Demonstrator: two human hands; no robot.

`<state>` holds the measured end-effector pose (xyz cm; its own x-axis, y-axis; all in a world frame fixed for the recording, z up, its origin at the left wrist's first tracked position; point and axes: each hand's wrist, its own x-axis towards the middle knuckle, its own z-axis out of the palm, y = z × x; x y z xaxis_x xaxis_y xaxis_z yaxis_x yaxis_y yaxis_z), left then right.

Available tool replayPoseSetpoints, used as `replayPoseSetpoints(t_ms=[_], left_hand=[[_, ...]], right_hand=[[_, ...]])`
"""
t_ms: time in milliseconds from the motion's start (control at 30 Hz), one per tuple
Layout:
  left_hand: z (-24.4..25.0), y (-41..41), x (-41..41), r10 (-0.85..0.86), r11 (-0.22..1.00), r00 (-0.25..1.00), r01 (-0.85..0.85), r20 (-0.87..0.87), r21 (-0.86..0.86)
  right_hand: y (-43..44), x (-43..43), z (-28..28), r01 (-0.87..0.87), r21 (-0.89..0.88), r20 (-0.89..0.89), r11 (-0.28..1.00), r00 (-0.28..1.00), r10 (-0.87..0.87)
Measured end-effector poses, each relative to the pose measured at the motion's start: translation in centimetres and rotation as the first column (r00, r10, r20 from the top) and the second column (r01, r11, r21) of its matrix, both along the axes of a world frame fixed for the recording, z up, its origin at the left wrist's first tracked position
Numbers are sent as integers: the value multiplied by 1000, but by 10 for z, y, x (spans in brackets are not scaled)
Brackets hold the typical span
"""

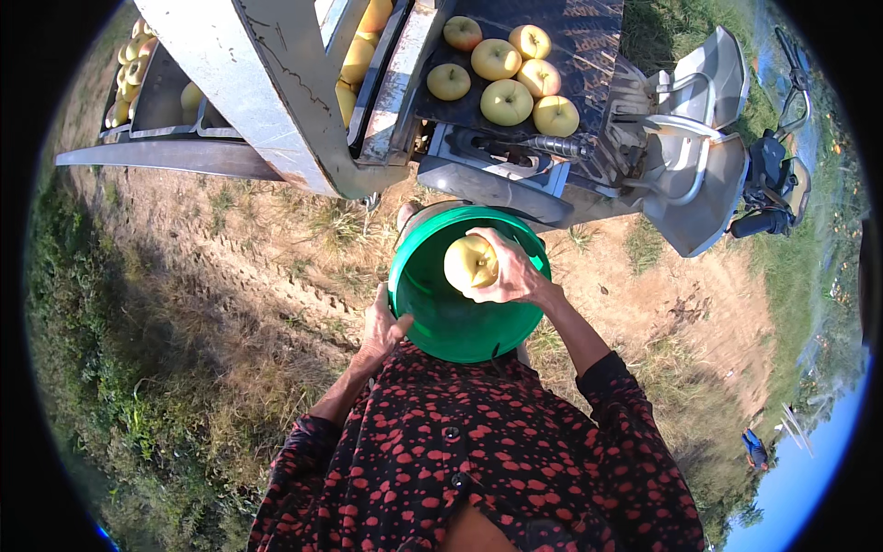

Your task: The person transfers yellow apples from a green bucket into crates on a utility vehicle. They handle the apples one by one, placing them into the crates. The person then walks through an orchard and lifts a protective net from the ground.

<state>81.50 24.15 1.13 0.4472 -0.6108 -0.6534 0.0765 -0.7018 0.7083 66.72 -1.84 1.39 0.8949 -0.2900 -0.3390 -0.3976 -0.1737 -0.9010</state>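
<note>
A green plastic bucket (441, 331) is held upright before my body. My left hand (383, 324) grips its rim at the left side, thumb over the edge. Inside or just above the bucket's mouth, my right hand (507, 269) holds a pale yellow apple (463, 262), its stem end facing right. No other fruit shows in the visible part of the bucket. Beyond the bucket, several yellow apples (506, 103), some with a red blush, lie on a dark printed sheet or board (586, 41) on the machine.
A metal frame beam (276, 90) slants at upper left, near crates (165, 90) of apples. A wheel fender (493, 190) lies just beyond the bucket, with metal seats (697, 172) to the right. Dry grass and dirt surround me. A distant person (755, 452) stands at far right.
</note>
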Motion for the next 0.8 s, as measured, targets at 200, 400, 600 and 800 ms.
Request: replayPoseSetpoints(t_ms=[200,400,600,800], left_hand=[[2,1,2,7,1000,997,-9,-71,-21],[12,-4,2,51,999,994,-51,-92,0],[11,-4,-3,134,986,974,-149,-183,-71],[2,16,-3,119,984,977,-141,-176,-112]], right_hand=[[-22,16,88,179,-67,106,981,979,-172],[-35,21,95,274,-279,336,920,926,-174],[-39,20,99,288,71,339,955,893,-295],[-37,29,107,151,681,207,717,899,-386]])
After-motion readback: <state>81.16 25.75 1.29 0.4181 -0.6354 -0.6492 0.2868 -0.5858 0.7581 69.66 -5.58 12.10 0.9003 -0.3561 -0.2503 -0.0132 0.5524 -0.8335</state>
